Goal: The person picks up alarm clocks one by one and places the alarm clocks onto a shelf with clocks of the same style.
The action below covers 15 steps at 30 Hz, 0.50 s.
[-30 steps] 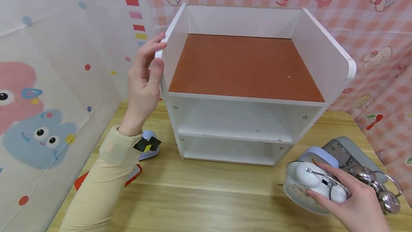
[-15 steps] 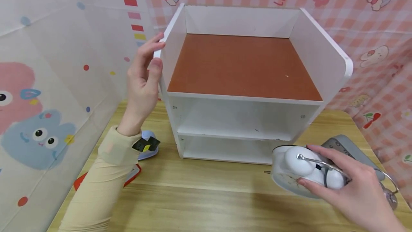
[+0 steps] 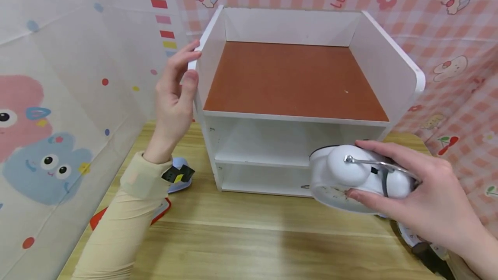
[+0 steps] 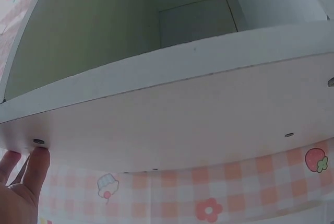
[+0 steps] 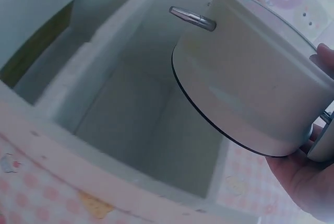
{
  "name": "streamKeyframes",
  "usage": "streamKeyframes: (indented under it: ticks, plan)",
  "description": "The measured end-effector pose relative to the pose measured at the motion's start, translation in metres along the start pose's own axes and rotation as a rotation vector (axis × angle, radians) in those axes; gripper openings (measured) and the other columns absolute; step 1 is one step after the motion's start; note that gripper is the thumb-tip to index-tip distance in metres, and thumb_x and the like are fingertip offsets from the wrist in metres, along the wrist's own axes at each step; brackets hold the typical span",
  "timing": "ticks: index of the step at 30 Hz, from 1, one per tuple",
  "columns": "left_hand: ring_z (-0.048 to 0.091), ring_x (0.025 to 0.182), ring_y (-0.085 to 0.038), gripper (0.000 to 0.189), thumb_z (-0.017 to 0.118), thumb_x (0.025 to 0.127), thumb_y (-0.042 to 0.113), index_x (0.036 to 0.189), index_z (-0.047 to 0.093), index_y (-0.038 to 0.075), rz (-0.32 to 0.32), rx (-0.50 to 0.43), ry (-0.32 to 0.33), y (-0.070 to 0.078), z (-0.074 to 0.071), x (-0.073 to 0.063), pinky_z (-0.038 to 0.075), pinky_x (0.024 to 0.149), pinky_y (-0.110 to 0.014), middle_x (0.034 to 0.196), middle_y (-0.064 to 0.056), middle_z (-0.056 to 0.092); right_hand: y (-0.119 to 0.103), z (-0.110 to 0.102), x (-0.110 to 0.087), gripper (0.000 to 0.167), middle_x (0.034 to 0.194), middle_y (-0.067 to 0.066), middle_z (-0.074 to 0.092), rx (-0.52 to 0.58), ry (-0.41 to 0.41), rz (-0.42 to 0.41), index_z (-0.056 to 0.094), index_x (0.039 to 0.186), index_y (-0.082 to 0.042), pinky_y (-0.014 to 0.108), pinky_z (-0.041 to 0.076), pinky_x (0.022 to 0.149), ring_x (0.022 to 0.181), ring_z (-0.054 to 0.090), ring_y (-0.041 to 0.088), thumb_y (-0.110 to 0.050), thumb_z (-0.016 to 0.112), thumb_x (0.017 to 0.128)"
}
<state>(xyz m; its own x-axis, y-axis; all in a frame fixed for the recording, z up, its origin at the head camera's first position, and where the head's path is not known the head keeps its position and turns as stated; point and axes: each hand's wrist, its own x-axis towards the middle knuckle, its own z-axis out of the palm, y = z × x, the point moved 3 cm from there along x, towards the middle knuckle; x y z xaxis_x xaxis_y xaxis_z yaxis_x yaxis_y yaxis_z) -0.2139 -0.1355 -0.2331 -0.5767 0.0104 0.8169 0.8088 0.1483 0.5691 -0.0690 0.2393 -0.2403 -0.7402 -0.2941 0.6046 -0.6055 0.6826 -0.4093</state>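
Note:
A white twin-bell alarm clock [image 3: 344, 170] is in my right hand [image 3: 429, 193], tilted with its bells toward me. The thumb and fingers pinch it around the bells and handle. It hangs before the right front of a white shelf unit [image 3: 256, 118] with a brown top board [image 3: 292, 81]. In the right wrist view the white clock body [image 5: 245, 78] shows a metal foot and stands apart from the shelf. My left hand [image 3: 173, 94] grips the front edge of the unit's left side panel. In the left wrist view its fingers [image 4: 36, 169] touch that panel's outer face.
A pale blue object [image 3: 180, 174] and a red-edged item [image 3: 161, 211] lie on the wooden table [image 3: 233, 237], partly behind my left arm. Under my right hand a round clock face [image 3: 408, 234] is partly seen. Patterned cloth [image 3: 459, 98] surrounds the table.
My right hand has carried the alarm clock up and left from the other clocks toward the shelf's front. The left hand stays on the side panel.

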Motion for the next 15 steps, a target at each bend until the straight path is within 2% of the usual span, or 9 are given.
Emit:
streamKeyframes:
  ticks: [4, 7, 11, 13, 15]
  plan:
    - [0.059, 0.130, -0.017, 0.047, 0.055, 0.109, 0.034, 0.137, 0.056, -0.003, -0.003, 0.006, -0.003, 0.000, 0.001, 0.001, 0.039, 0.062, -0.016, 0.158, -0.015, 0.055, 0.004, -0.004, 0.016, 0.086, 0.121, -0.004, 0.079, 0.030, -0.026, -0.002, 0.073, 0.132, -0.015, 0.003, 0.051, 0.079, 0.095, 0.069, -0.006, -0.007, 0.104, 0.052]
    - [0.058, 0.136, -0.019, 0.043, 0.054, 0.110, 0.030, 0.137, 0.056, -0.004, -0.007, 0.011, 0.000, 0.000, 0.001, 0.001, 0.046, 0.073, -0.016, 0.158, -0.015, 0.055, 0.001, -0.008, 0.033, 0.084, 0.119, 0.003, 0.080, 0.053, -0.033, -0.016, 0.073, 0.132, -0.014, 0.005, 0.052, 0.081, 0.095, 0.070, -0.002, -0.008, 0.104, 0.053]
    - [0.057, 0.137, -0.018, 0.041, 0.054, 0.110, 0.026, 0.137, 0.057, -0.004, -0.007, 0.006, 0.006, 0.000, 0.002, 0.001, 0.045, 0.071, -0.016, 0.157, -0.015, 0.055, -0.011, -0.012, 0.056, 0.081, 0.119, 0.001, 0.080, 0.034, -0.036, -0.021, 0.074, 0.131, -0.020, 0.006, 0.052, 0.080, 0.094, 0.071, -0.002, -0.010, 0.104, 0.056]
    - [0.058, 0.133, -0.016, 0.042, 0.055, 0.109, 0.028, 0.137, 0.057, -0.004, -0.006, -0.003, 0.007, -0.001, 0.003, 0.001, 0.039, 0.062, -0.016, 0.157, -0.015, 0.056, -0.016, -0.014, 0.066, 0.080, 0.120, -0.002, 0.080, 0.018, -0.042, -0.016, 0.074, 0.130, -0.025, 0.006, 0.053, 0.080, 0.094, 0.071, -0.003, -0.012, 0.104, 0.057]
    - [0.058, 0.129, -0.015, 0.043, 0.055, 0.109, 0.028, 0.136, 0.057, -0.004, -0.006, -0.012, 0.008, -0.001, 0.004, 0.001, 0.037, 0.060, -0.016, 0.157, -0.016, 0.055, -0.021, -0.016, 0.076, 0.080, 0.118, -0.004, 0.080, 0.005, -0.053, -0.015, 0.073, 0.131, -0.029, 0.006, 0.053, 0.078, 0.092, 0.072, -0.003, -0.014, 0.104, 0.059]
